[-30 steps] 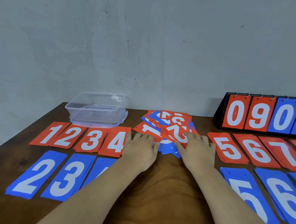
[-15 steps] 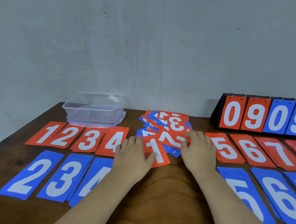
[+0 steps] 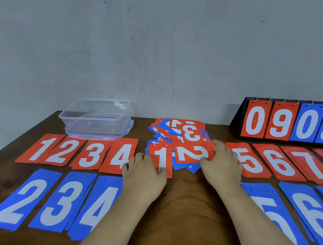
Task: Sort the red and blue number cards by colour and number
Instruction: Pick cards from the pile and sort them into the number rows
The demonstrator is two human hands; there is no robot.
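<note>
A mixed pile of red and blue number cards (image 3: 182,132) lies at the table's middle back. My left hand (image 3: 144,175) grips the left edge of a red 1 card (image 3: 160,158) at the pile's near side, thumb on its face. My right hand (image 3: 223,165) pinches the right edge of a red 2 card (image 3: 190,153) that lies askew on the pile. Red stacks 1 to 4 (image 3: 76,151) lie to the left, and red stacks 5, 6 and 7 (image 3: 278,164) to the right. Blue stacks 2, 3 and 4 (image 3: 46,200) and blue stacks 5 and 6 (image 3: 302,208) lie in the front row.
A clear plastic container (image 3: 95,117) stands on its lid at the back left. A black flip scoreboard (image 3: 288,121) showing 0 9 0 9 stands at the back right. Bare brown table (image 3: 182,207) shows between my forearms.
My left hand has drawn the red 1 card out of the pile towards me. My right hand has taken hold of the red 2 card at its right edge.
</note>
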